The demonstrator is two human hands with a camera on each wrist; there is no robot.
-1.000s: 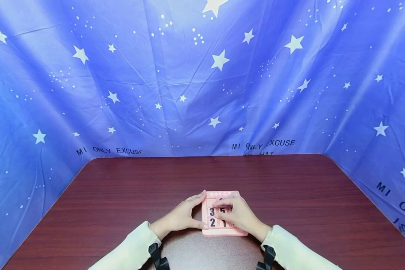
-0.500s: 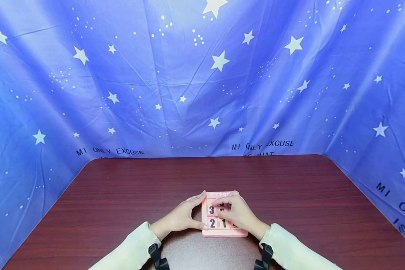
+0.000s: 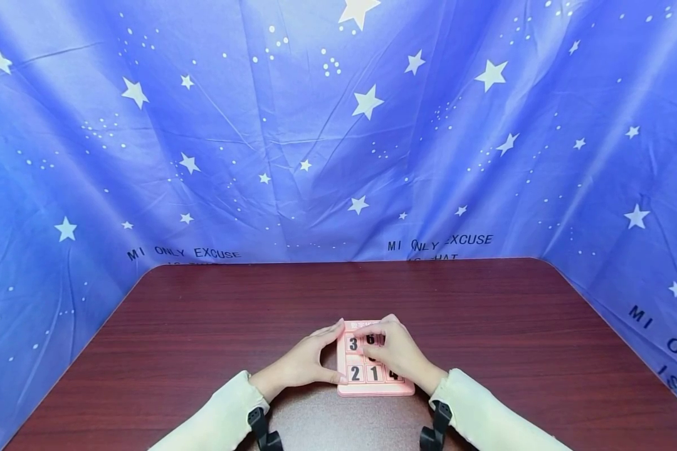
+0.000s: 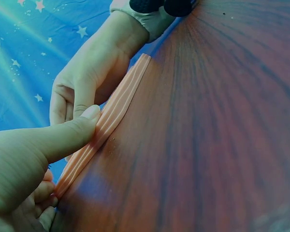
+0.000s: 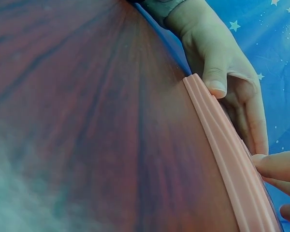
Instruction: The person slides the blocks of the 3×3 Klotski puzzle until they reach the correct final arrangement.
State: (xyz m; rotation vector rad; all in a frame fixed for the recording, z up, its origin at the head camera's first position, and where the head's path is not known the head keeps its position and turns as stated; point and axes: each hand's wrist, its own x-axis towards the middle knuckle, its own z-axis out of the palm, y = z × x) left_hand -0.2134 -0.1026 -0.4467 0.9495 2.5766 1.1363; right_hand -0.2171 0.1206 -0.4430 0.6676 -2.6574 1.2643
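Pink flat board, likely plastic [image 3: 375, 390], lies on the dark red-brown wood-grain desk [image 3: 231, 313]. Left hand [image 3: 301, 362]: grip pinches the board's left side; brace firmly. Right hand [image 3: 402, 358]: grip slightly spread over the board's black-numbered pink square tiles [image 3: 352, 344]; push straight, avoid jams.

On the table [image 3: 214, 319], about midway between its left and right edges and well in front of its far edge, lies a number board [image 3: 367, 390], with the left hand [image 3: 301, 360] along its left side and the right hand [image 3: 400, 354] over its right part. In the board, tile 3 [image 3: 353, 344] sits at the far left corner beside tile 6 [image 3: 370, 339], while tiles 2 [image 3: 355, 374], 1 [image 3: 374, 374] and 4 [image 3: 393, 374] run left to right along the near edge. A curtain [image 3: 293, 125] hangs behind the table's far edge and beyond both far corners.
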